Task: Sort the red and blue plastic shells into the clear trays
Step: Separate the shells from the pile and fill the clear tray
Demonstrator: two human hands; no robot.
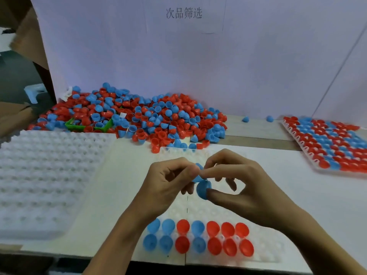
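Nearest the camera, two rows of shells (198, 238) sit dome-up on the clear tray (266, 253) — blue, blue, red, blue, then three reds in each row. They fill only its near edge, so most of its bumps are bare and the sorting of this tray looks barely begun.

Above the tray's middle both hands meet. The left hand (168, 179) has its fingers curled, thumb and forefinger pinching a blue shell (199, 168) at its tip. The right hand (244, 187) grips a second blue shell (203, 189) between thumb below and fingers above. The two shells touch, which suggests they were nested and are being pulled apart so each can go on its own bump — a judgement, not something seen. Held low over the tray, they have only a short drop to the next free bump.

Far and left lies the pile (131, 118) of mixed red and blue shells against the white backdrop (198, 62), with a green basket (89, 126) half buried in it. A stack of unused trays (45, 175) waits at the left, close to hand. At the far right a filled tray (329, 143) is set aside, clear of the work. Two stray blue shells (245, 119) lie between pile and filled tray.
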